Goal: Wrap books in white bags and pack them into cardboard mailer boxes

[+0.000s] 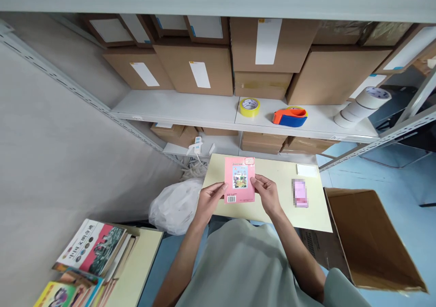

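In the head view, my left hand (211, 200) and right hand (267, 192) pinch opposite edges of a flat, rectangular pink book (239, 180) — a striped barcode (231, 199) near one corner — above the pale-yellow table (284, 170), a crumpled, translucent plastic bag (176, 207) beside it.

The left hand (208, 201) and right hand (267, 194) are partly hidden behind a pink book (243, 197), whose small print is too fine to read. On the desk (275, 170), a pink item (300, 192) is pixelated beyond recognition. Box labels (200, 75) are too small to read. The bottom edge cuts off the book pile (91, 250) and the shirt (238, 270).
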A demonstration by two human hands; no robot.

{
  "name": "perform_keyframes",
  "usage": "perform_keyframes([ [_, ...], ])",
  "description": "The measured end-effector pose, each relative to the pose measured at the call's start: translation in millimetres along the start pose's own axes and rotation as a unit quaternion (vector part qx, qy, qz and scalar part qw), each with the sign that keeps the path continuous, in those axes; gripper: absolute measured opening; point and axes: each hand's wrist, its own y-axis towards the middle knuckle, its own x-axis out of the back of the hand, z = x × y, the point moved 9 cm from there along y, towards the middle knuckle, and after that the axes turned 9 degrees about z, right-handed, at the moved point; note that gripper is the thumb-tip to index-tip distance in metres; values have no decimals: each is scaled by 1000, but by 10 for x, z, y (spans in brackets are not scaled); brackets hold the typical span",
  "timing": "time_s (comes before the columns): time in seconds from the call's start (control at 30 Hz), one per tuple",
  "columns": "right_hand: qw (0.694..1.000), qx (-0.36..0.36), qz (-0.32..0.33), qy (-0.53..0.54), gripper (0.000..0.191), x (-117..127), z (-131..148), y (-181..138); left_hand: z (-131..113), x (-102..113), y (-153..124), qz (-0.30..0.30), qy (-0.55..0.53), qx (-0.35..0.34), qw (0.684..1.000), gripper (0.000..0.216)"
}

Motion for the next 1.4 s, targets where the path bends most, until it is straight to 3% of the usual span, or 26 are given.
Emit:
perform_keyframes([
  [0.17,1000,-5,16,-8,55,-35,-10,6,-34,27,-30,-17,-6,-16,1000,66],
  [0.27,999,14,-16,-35,57,29,1,26,-33,67,-33,-39,11,-30,999,65],
  [0.37,995,45,-45,-78,59,60,4,51,-80,133,-42,-90,81,-67,990,55],
  [0.43,993,40,-21,-105,60,-23,-73,82,-139,116,-54,-116,156,-103,976,42],
  [0.53,992,27,35,-122,62,-219,-228,106,-186,-103,-65,-95,270,-169,943,30],
  [0.67,987,52,65,-139,53,-355,-305,91,-66,-482,-124,-54,380,-229,895,33],
  [0.73,984,60,51,-158,52,-297,-302,98,24,-583,-148,-50,397,-231,887,36],
  [0.8,983,58,35,-173,55,-191,-293,129,98,-629,-137,-25,376,-224,899,38],
  [0.9,986,39,35,-158,59,-51,-288,200,161,-500,-42,0,297,-179,938,40],
  [1.03,994,9,53,-98,61,19,-235,224,145,28,93,-83,202,-95,971,57],
  [1.1,994,-5,76,-77,60,-6,-196,192,148,197,138,-82,143,-58,985,63],
  [1.23,992,-18,107,-65,58,-33,-145,126,134,266,116,-38,62,-6,997,61],
  [1.4,991,-26,107,-70,56,-13,-199,133,111,246,-1,-39,41,-4,998,61],
])
